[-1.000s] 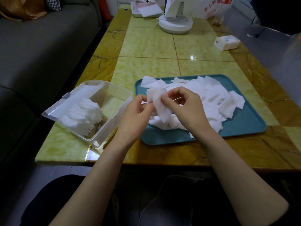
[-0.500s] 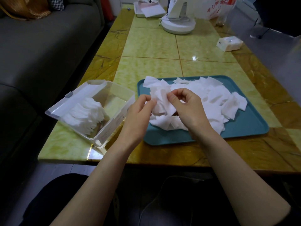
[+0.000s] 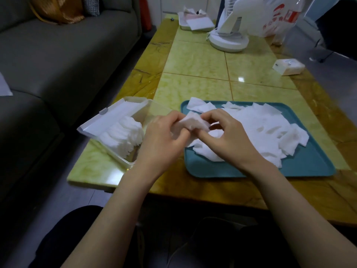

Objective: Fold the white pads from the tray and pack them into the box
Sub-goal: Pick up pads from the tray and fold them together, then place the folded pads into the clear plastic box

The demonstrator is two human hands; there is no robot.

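Observation:
A teal tray (image 3: 301, 167) lies on the table with a heap of loose white pads (image 3: 257, 128) on it. To its left stands a clear plastic box (image 3: 116, 159) with its lid open; a row of folded pads (image 3: 123, 134) fills its near-left part. Above the tray's left edge, my left hand (image 3: 164, 140) and my right hand (image 3: 229, 136) both pinch one small white pad (image 3: 193, 121), which is folded over between the fingertips. Part of the pad is hidden behind my fingers.
The yellow-green tiled table (image 3: 202, 86) runs away from me. At its far end stand a white fan base (image 3: 229, 42), a white tray with papers (image 3: 195, 23) and a plastic bag (image 3: 278, 18). A small white box (image 3: 288, 66) sits far right. A grey sofa (image 3: 58, 60) lines the left side.
The long hanging pad has been folded into a smaller piece between both hands. The hands have come closer together and shifted slightly left, towards the tray's left edge.

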